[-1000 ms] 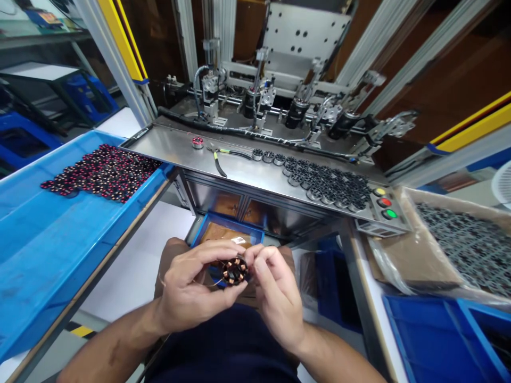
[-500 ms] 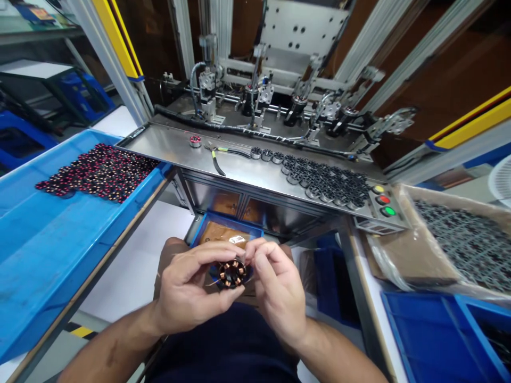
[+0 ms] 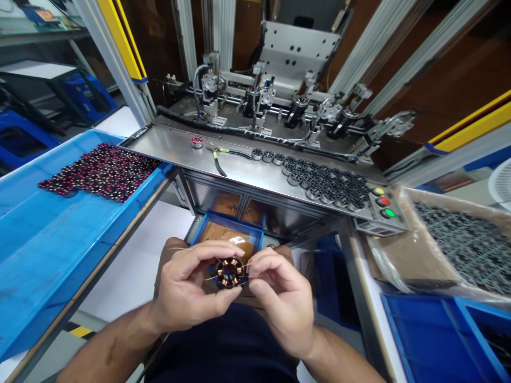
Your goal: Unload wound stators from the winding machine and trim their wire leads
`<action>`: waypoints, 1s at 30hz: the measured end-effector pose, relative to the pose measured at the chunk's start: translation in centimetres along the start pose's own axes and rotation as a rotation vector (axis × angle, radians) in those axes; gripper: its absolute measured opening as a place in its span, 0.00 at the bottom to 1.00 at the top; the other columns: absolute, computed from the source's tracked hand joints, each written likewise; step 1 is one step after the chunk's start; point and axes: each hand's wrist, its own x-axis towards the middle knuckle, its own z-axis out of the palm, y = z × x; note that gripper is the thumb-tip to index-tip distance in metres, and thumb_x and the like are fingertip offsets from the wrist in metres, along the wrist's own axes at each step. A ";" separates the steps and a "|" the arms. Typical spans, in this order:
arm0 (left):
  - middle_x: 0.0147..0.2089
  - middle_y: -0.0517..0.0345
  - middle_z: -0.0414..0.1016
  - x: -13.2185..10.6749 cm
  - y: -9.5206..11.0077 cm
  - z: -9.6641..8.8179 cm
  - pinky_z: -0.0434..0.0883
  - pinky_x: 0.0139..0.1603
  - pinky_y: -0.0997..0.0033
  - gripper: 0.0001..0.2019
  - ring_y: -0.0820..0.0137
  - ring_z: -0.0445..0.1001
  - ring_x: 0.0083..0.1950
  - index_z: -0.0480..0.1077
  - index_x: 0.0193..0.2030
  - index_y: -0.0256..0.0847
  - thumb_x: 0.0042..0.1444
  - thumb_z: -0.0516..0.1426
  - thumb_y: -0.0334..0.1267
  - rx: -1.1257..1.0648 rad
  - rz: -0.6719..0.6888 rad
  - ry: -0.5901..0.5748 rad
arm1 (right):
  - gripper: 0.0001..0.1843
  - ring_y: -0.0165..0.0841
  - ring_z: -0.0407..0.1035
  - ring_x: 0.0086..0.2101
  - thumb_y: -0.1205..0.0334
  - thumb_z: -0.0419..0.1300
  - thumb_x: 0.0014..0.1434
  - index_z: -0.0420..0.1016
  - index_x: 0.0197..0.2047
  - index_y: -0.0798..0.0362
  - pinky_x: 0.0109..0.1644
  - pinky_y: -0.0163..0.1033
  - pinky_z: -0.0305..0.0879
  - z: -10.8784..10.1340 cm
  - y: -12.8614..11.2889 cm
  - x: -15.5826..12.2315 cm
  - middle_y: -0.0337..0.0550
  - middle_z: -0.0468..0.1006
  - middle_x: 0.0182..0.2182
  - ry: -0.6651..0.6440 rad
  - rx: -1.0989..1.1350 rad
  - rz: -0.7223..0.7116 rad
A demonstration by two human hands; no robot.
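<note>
A wound motor stator [image 3: 230,272], a black ring with copper coils inside, is held over my lap. My left hand [image 3: 195,282] grips its rim, thumb below and fingers above, with the coil face turned up toward me. Thin copper wire ends stick out on its left and right sides. Close by on the right is my right hand [image 3: 281,298], its thumb and curled fingertips apart beside the wire ends. Whether a fingertip touches a wire is hard to see.
The metal ledge ahead carries a red-and-black stator [image 3: 197,142], cutting pliers [image 3: 219,155] and rows of unwound stator cores [image 3: 319,178]. Wound stators [image 3: 104,173] fill part of a blue tray [image 3: 35,234] at left. Control buttons [image 3: 384,201] and a box of cores [image 3: 459,239] are at right.
My right hand has moved slightly right and down, its thumb and fingers parting from a pinch. The stator has turned a little in my left hand, and wires now show on its right.
</note>
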 end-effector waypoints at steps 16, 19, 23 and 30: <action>0.42 0.52 0.81 0.8 1.1 0.8 0.77 0.46 0.69 0.25 0.65 0.80 0.43 0.73 0.48 0.40 0.41 0.60 0.19 -0.098 -0.038 -0.003 | 0.09 0.34 0.70 0.33 0.72 0.61 0.57 0.78 0.40 0.51 0.36 0.40 0.68 -1.3 -0.3 0.5 0.43 0.76 0.31 -0.050 -0.139 -0.202; 0.42 0.53 0.81 0.9 1.2 0.9 0.77 0.45 0.70 0.26 0.65 0.80 0.42 0.73 0.49 0.41 0.41 0.60 0.19 -0.110 -0.050 -0.022 | 0.13 0.35 0.71 0.34 0.73 0.64 0.55 0.78 0.44 0.50 0.36 0.41 0.69 -1.5 -0.5 1.0 0.44 0.76 0.32 -0.093 -0.159 -0.252; 0.43 0.51 0.80 0.5 1.1 0.9 0.77 0.46 0.68 0.26 0.65 0.79 0.43 0.72 0.50 0.41 0.41 0.61 0.20 -0.070 -0.031 -0.034 | 0.12 0.34 0.71 0.31 0.76 0.62 0.55 0.79 0.39 0.50 0.35 0.42 0.69 -1.1 -0.7 0.7 0.43 0.76 0.29 -0.092 -0.187 -0.272; 0.43 0.51 0.81 0.3 0.7 1.1 0.78 0.44 0.66 0.29 0.63 0.79 0.43 0.72 0.52 0.40 0.40 0.63 0.19 0.105 0.111 0.041 | 0.18 0.35 0.70 0.30 0.77 0.61 0.55 0.78 0.45 0.48 0.36 0.46 0.70 0.0 -0.1 -0.5 0.43 0.76 0.29 -0.053 -0.136 -0.365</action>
